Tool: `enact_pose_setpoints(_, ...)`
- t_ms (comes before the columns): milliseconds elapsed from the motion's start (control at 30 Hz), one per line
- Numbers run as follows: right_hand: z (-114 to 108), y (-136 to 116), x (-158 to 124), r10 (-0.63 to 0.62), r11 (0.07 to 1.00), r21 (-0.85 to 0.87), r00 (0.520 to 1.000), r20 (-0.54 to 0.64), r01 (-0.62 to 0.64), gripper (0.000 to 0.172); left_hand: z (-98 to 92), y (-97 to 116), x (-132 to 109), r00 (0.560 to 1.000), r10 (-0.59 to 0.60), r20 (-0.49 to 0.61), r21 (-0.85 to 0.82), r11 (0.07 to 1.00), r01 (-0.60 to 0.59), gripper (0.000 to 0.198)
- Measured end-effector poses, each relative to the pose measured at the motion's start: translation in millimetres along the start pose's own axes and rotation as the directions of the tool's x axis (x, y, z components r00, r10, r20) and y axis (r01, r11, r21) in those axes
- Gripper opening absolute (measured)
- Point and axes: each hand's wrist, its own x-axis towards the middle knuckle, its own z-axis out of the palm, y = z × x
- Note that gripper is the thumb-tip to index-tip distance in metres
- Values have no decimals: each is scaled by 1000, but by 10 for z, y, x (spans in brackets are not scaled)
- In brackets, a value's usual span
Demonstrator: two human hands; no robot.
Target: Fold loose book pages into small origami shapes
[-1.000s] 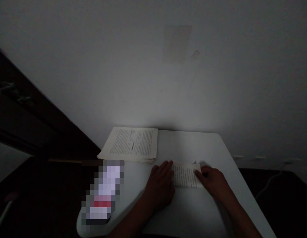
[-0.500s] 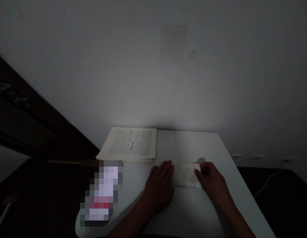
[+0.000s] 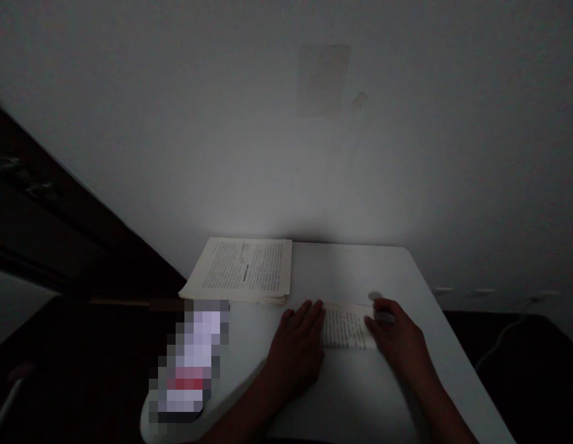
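Observation:
A small printed sheet of paper (image 3: 345, 325) lies folded on the white table (image 3: 351, 271). My left hand (image 3: 298, 346) rests flat on the sheet's left edge with its fingers stretched out. On the sheet's right edge sits my right hand (image 3: 397, 342), fingers curled and pressing the paper down near its upper right corner. A stack of printed pages (image 3: 247, 269) lies at the table's back left, apart from both hands.
A pale wall (image 3: 286, 135) rises right behind the table. A dark door or cabinet (image 3: 50, 234) fills the left side. A blurred-out object (image 3: 191, 361) sits at the table's left front edge. The room is dim; a cable (image 3: 499, 339) lies at the right.
My right hand has shifted slightly toward the sheet's upper right corner and curled more over its edge. My left hand has stayed in place.

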Motion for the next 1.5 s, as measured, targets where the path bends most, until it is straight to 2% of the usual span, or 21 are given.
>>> enact_pose_setpoints(367, -21, 14, 17, -72, 997, -2, 996, 44, 73, 35, 7, 8, -4, 999, -13, -35, -16, 1000, 12, 54)
enact_pose_setpoints(633, -4, 17, 18, -88, 995, -37, 996, 23, 88, 36, -31, 17, -1, 1000, -18, -17, -21, 1000, 17, 54)
enact_pose_setpoints(900, 11, 8, 15, -90, 995, -39, 996, 17, 90, 36, -1, 21, 6, 998, -11, -56, -15, 1000, 10, 51)
enact_pose_setpoints(1100, -19, -6, 11, -149, 983, -102, 989, 19, 150, 34, -46, 15, 16, 998, -40, -46, -43, 998, 38, 48)
enact_pose_setpoints(1200, -53, -66, -42, -301, 917, -282, 953, -27, 282, 32, -90, -13, 24, 998, -51, -34, -76, 996, 48, 48)
enact_pose_setpoints(1267, -63, -135, -104, -434, 840, -390, 898, -70, 376, 30, -109, -30, 26, 998, -48, -29, -90, 995, 46, 48)
enact_pose_setpoints(1333, -46, -223, -172, -512, 797, -424, 854, -95, 430, 27, -115, -39, 24, 998, -48, -29, -99, 994, 45, 48)
enact_pose_setpoints(1400, 5, -315, -222, -552, 767, -411, 833, -33, 492, 24, -113, -39, 22, 998, -53, -37, -104, 993, 49, 48)
enact_pose_setpoints(1500, 136, -416, -219, -560, 736, -356, 814, 157, 575, 15, -105, -36, 32, 997, -56, -48, -104, 993, 51, 44)
